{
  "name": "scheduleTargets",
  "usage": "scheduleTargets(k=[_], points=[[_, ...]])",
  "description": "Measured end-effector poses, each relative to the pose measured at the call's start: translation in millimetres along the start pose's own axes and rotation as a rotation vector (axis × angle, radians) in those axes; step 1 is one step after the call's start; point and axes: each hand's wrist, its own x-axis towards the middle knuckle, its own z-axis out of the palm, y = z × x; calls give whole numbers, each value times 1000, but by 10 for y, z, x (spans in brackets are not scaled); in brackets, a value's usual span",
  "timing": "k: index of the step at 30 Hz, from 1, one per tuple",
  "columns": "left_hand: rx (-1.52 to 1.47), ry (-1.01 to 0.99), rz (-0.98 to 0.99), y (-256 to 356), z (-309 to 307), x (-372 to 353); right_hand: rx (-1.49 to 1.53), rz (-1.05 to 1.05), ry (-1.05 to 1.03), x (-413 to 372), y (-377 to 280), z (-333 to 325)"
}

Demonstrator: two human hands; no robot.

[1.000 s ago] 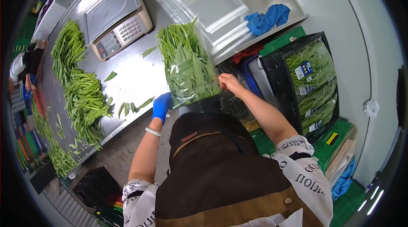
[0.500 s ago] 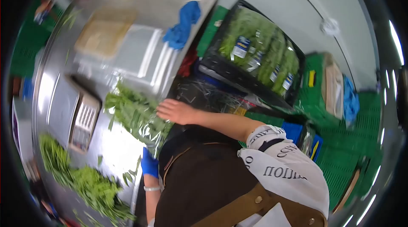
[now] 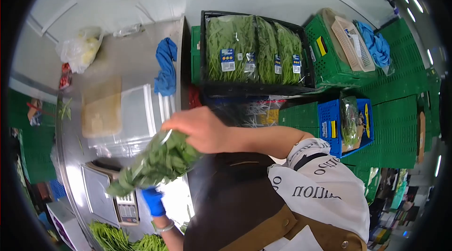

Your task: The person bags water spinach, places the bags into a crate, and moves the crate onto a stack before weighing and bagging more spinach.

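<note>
A clear bag of leafy greens [image 3: 157, 161] is lifted over the steel table, slanting down to the left. My bare right hand [image 3: 197, 131] is closed round its upper right end. My left hand [image 3: 153, 202], in a blue glove, is just below the bag's underside, its fingers partly hidden by the bag. Under the bag's lower left end stands a weighing scale [image 3: 100, 194] with a flat metal plate, its keypad partly covered. Loose long-stemmed greens [image 3: 110, 237] lie on the table near the scale.
To the right of the steel table [image 3: 141, 58], a black crate [image 3: 259, 90] holds several bagged greens. Plastic sheets [image 3: 134, 110] and a blue cloth [image 3: 165, 65] lie on the table. Green crates [image 3: 329, 70] and a blue basket [image 3: 346, 150] stand at the right.
My right hand has gone from resting on the bag to gripping it, and the bag is raised off the table. The view has turned, showing the black crate more squarely.
</note>
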Motion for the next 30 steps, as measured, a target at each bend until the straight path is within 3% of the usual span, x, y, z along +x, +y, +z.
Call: scheduleTargets(k=[1, 2, 3, 4, 6, 8, 9, 12, 14, 16, 17, 21, 24, 25, 28, 30], points=[[129, -131, 62, -116, 169, 125, -24, 101, 27, 53, 30, -194], [291, -324, -48, 442, 766, 319, 12, 223, 67, 113, 92, -383], [375, -327, -71, 582, 1205, 472, 156, 417, 124, 166, 156, -575], [116, -169, -188, 502, 1504, 560, 155, 515, 119, 144, 334, -800], [61, -222, -259, 653, 1969, 795, 463, 732, 286, 113, 484, -1234], [-208, -248, -251, 1008, 2506, 1006, 741, 827, 366, -281, 864, -1543], [-167, -297, -244, 1095, 2699, 1168, 482, 898, 285, -440, 895, -1676], [-144, -434, -255, 1313, 3245, 1549, 259, 1082, 566, -1040, 1547, -1921], [-127, -551, -280, 1301, 3557, 1788, 483, 936, 653, -970, 1555, -2354], [-124, -517, -236, 1390, 3891, 1885, 571, 903, 730, -839, 1614, -2731], [-95, -477, -138, 1259, 3979, 1944, 460, 960, 697, -816, 1739, -2906], [3, -324, -133, 915, 3841, 1945, -279, 1157, 423, -1149, 2569, -3234], [47, -252, -184, 664, 3420, 1770, -1142, 878, 112, -1322, 2613, -3107], [31, -202, -222, 678, 3284, 1665, -1187, 726, 53, -1302, 2550, -3095], [-27, -10, -353, 534, 2912, 1393, -1167, 566, -33, -1037, 2353, -2830], [-39, 94, -428, 452, 2716, 1230, -1193, 583, -123, -964, 2543, -2643]])
